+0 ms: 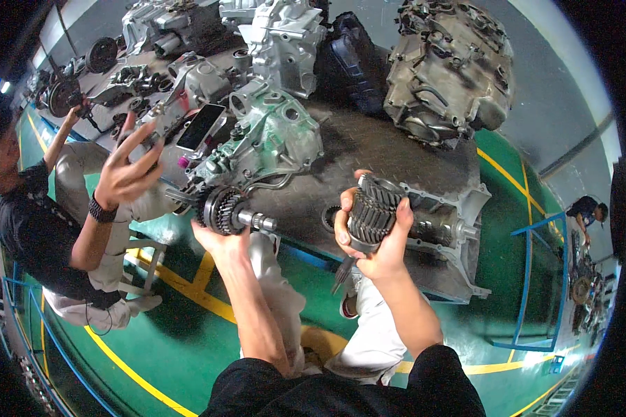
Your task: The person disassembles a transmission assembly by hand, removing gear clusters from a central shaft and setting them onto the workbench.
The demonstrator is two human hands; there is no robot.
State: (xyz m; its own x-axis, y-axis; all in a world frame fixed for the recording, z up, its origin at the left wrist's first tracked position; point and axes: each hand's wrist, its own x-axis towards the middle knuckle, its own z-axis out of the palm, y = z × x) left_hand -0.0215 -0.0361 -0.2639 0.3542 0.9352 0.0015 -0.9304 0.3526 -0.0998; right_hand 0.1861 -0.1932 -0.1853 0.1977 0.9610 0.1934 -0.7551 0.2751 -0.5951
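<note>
My left hand (224,240) is closed around a gear shaft (224,208), with dark toothed rings at one side and a bright stepped shaft end (259,220) pointing right. My right hand (391,254) grips a steel helical gear (375,212), its slanted teeth facing up between thumb and fingers. Both parts are held up at the near edge of the worktable (355,149). Just behind my right hand lies an open metal housing (459,233) with a shaft inside. A small dark gear (330,219) shows beside my right fingers. Below them hangs a dark, slim part (342,273) I cannot identify.
A green-stained gearbox casing (278,132) and a phone (200,127) are beyond my left hand. Farther back stand silver casings (285,45), a dark case (355,62) and a large gearbox (452,69). A seated co-worker's hand (129,167) reaches in from the left.
</note>
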